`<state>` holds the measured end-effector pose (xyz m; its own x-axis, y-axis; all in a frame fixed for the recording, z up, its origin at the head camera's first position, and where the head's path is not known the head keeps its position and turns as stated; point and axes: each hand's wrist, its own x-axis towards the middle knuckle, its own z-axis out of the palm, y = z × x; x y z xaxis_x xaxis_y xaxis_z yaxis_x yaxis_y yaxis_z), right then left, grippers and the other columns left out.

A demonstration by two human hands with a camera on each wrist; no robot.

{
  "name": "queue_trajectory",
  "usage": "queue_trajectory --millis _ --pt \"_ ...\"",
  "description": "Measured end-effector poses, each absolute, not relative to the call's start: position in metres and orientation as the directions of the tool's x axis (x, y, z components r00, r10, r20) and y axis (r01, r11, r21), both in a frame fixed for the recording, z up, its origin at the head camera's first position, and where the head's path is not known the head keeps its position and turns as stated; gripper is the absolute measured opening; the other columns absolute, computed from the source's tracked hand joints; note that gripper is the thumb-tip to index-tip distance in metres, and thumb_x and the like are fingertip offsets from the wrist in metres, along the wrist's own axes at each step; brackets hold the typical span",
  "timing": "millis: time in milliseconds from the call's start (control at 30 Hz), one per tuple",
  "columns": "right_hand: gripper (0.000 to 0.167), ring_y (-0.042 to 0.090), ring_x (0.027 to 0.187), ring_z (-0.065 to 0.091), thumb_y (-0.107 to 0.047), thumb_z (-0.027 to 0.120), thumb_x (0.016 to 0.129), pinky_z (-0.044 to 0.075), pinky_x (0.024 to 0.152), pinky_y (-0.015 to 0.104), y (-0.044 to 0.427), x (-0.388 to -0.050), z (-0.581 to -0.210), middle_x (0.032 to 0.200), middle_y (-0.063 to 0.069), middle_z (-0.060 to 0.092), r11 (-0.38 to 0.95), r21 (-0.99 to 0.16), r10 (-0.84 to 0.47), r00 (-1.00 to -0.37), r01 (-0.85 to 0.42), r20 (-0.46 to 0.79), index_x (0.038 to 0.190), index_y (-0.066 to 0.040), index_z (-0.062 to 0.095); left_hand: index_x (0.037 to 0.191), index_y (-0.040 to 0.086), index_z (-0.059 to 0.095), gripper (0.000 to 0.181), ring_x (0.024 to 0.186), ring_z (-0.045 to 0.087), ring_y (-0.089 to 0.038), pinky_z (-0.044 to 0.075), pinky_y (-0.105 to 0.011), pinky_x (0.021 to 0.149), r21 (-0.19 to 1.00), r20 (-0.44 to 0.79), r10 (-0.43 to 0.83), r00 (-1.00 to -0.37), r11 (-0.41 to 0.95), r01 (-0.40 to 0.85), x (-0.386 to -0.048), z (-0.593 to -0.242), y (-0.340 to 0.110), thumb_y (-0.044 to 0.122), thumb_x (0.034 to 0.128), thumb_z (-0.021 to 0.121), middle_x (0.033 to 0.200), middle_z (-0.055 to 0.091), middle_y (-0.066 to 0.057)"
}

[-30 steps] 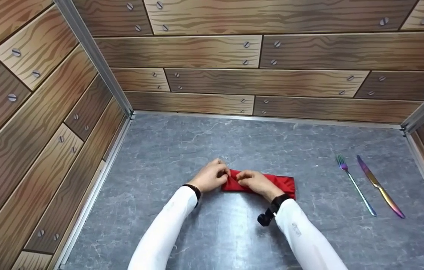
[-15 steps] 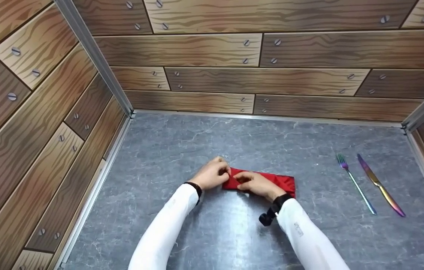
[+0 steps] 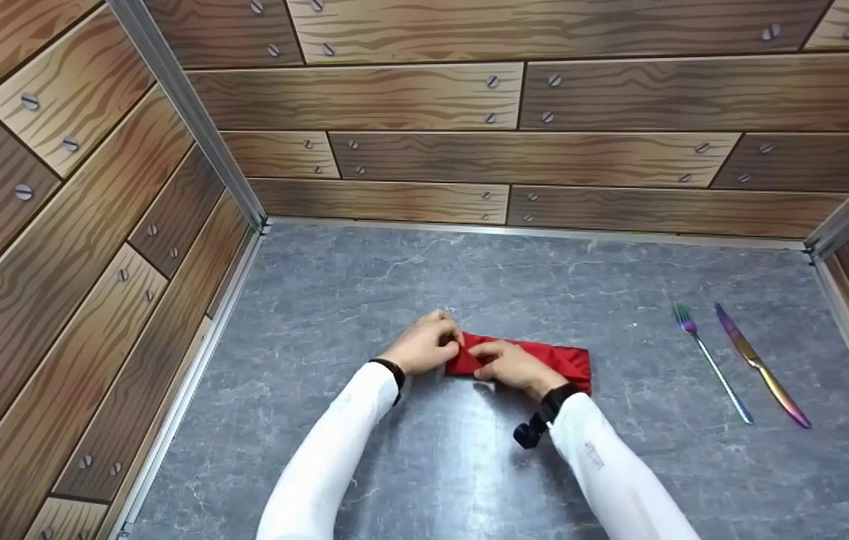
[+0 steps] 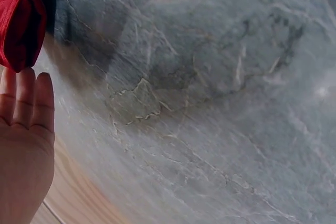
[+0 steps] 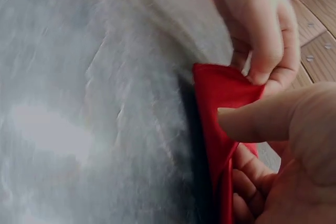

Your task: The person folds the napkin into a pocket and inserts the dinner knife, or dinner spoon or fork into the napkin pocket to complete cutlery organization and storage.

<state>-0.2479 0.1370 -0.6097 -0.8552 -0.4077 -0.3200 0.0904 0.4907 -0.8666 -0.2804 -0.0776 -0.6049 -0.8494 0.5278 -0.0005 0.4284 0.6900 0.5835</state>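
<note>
A red cloth napkin, folded into a narrow strip, lies on the grey table near the middle of the head view. At its left end, my left hand pinches the edge between thumb and fingers. My right hand holds the cloth just right of that. Seen from the right wrist, the right thumb lies over the red napkin while the curled fingers sit behind a fold. In the left wrist view, the left fingertips meet the rolled-looking end of the cloth; the thumb is hidden there.
To the right on the table lie an iridescent fork and an iridescent knife, side by side. Wood-patterned panels wall the table at the back and both sides, with metal strips along their edges.
The right fingers have shifted slightly left and settled closer on the napkin's fold. My left hand keeps its pinch at the left end. The view has tilted a little.
</note>
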Motion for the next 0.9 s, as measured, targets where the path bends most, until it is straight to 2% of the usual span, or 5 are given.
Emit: queue_trajectory --millis 67,300,433,700,900 --pt "0.036 0.029 0.111 0.053 -0.005 0.074 0.085 0.043 0.090 0.038 0.135 -0.249 -0.608 0.129 0.008 0.064 0.488 -0.866 -0.399 -0.855 0.108 -0.332 0.120 -0.013 0.076 0.101 0.015 0.073 0.012 0.106 0.058 -0.019 0.047 -0.032 0.094 0.587 -0.005 0.526 -0.850 0.690 0.424 -0.280 -0.603 -0.077 0.015 0.0940 0.062 0.113 0.059 0.001" --pt "0.027 0.035 0.117 0.039 -0.011 0.077 0.082 0.036 0.097 0.047 0.125 -0.250 -0.604 0.125 0.011 0.062 0.593 -0.800 -0.331 -0.877 0.094 -0.348 0.108 -0.018 0.080 0.103 0.013 0.074 0.012 0.108 0.057 -0.020 0.046 -0.034 0.095 0.559 -0.005 0.546 -0.837 0.696 0.451 -0.280 -0.601 -0.075 0.014 0.0964 0.063 0.113 0.061 -0.001" --pt "0.027 0.034 0.113 0.040 -0.007 0.077 0.080 0.038 0.091 0.042 0.123 -0.249 -0.604 0.115 0.010 0.064 0.578 -0.807 -0.305 -0.886 0.119 -0.349 0.106 -0.016 0.080 0.103 0.013 0.074 0.013 0.110 0.057 -0.021 0.046 -0.034 0.097 0.556 -0.001 0.548 -0.837 0.696 0.455 -0.280 -0.603 -0.075 0.015 0.0971 0.063 0.114 0.062 -0.002" --pt "0.033 0.037 0.116 0.040 -0.006 0.077 0.080 0.034 0.101 0.055 0.120 -0.248 -0.601 0.126 0.014 0.059 0.670 -0.739 -0.295 -0.889 0.070 -0.351 0.111 -0.016 0.080 0.106 0.012 0.075 0.015 0.111 0.058 -0.025 0.046 -0.038 0.099 0.518 -0.010 0.570 -0.821 0.705 0.483 -0.279 -0.601 -0.074 0.015 0.0984 0.061 0.114 0.064 -0.004" --pt "0.024 0.036 0.117 0.040 -0.007 0.078 0.078 0.031 0.102 0.057 0.119 -0.245 -0.602 0.121 0.011 0.060 0.666 -0.740 -0.261 -0.901 0.092 -0.347 0.100 -0.016 0.080 0.106 0.011 0.075 0.016 0.109 0.058 -0.026 0.046 -0.038 0.098 0.507 -0.006 0.583 -0.812 0.702 0.500 -0.279 -0.603 -0.073 0.013 0.0973 0.061 0.110 0.065 -0.005"
